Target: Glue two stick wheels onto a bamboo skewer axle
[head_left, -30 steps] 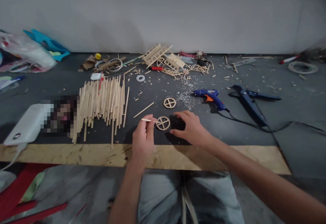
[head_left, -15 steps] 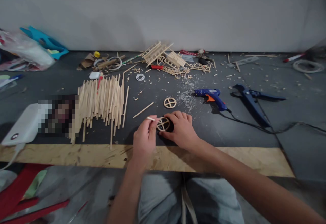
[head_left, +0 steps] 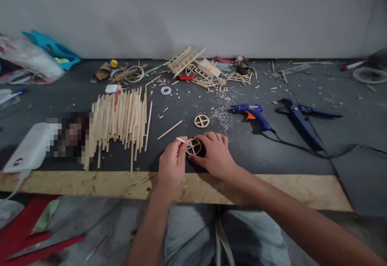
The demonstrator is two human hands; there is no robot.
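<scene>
Fingers (head_left: pixel 207 137) of the right hand (head_left: pixel 218 156) bracket the nearer wheel (head_left: pixel 193 147).

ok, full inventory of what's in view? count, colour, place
long thin wooden sticks: many, pale, left of centre
loose wooden stick: one, pale, beside that pile
round four-spoked wooden wheels: two, tan, centre, one nearer
slatted wooden models: count unclear, pale, back centre
flat holed plastic ring: one, white, mid-table
pistol-shaped glue gun: one, blue with orange trigger, right of wheels
long-handled cutting tool: one, dark blue, right of glue gun
slim marker: one, red and white, back right
boxy power bank: one, white, front left
pixelated item: unreadable, beside power bank
flat-topped table: one, dark grey, wood front edge
left hand: one, holding short pale stick
right hand: one, at nearer wheel's right rim
</scene>
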